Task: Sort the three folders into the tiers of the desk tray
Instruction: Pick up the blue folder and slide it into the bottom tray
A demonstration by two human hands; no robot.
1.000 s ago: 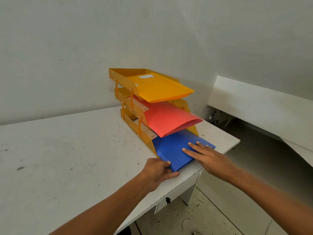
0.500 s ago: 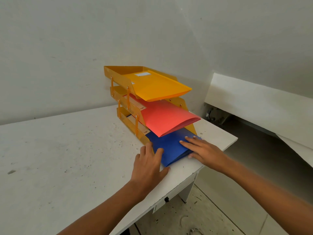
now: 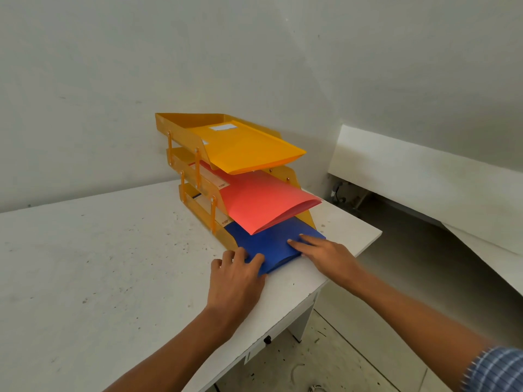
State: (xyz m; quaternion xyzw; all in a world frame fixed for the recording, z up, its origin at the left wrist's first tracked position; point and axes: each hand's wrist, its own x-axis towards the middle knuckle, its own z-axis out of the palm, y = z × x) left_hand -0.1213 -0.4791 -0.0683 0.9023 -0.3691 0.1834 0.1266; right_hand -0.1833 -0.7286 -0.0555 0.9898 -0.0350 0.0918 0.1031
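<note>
Both hands lie flat and open on the blue folder [image 3: 271, 244], gripping nothing. Left hand [image 3: 236, 274] rests at the folder's near-left corner, fingers spread over its near edge, palm on the table [image 3: 99, 264]. Right hand [image 3: 325, 254] lies on the folder's near-right part, its fingers [image 3: 300, 243] stretched straight across the blue cover and pointing left.

Most of the blue folder sits in the bottom tier of the desk tray [image 3: 181, 137], with its near end sticking out onto the tabletop. Just above it, the red folder [image 3: 266, 202] fills the middle tier and overhangs the tier's front, its open edge sagging toward the blue one. On top, the yellow folder [image 3: 249, 148] lies in the upper tier, a white label near its far end, and it too juts past the front.

This orange three-tier tray stands toward the far right of the white, speckled table, close to the pale wall [image 3: 113, 66]. A blue-striped sleeve [image 3: 495, 369] shows at the lower right corner, on the right arm. Past the table's right edge, a white slanted board [image 3: 424, 171] leans along the wall above a grey floor [image 3: 382, 292].
</note>
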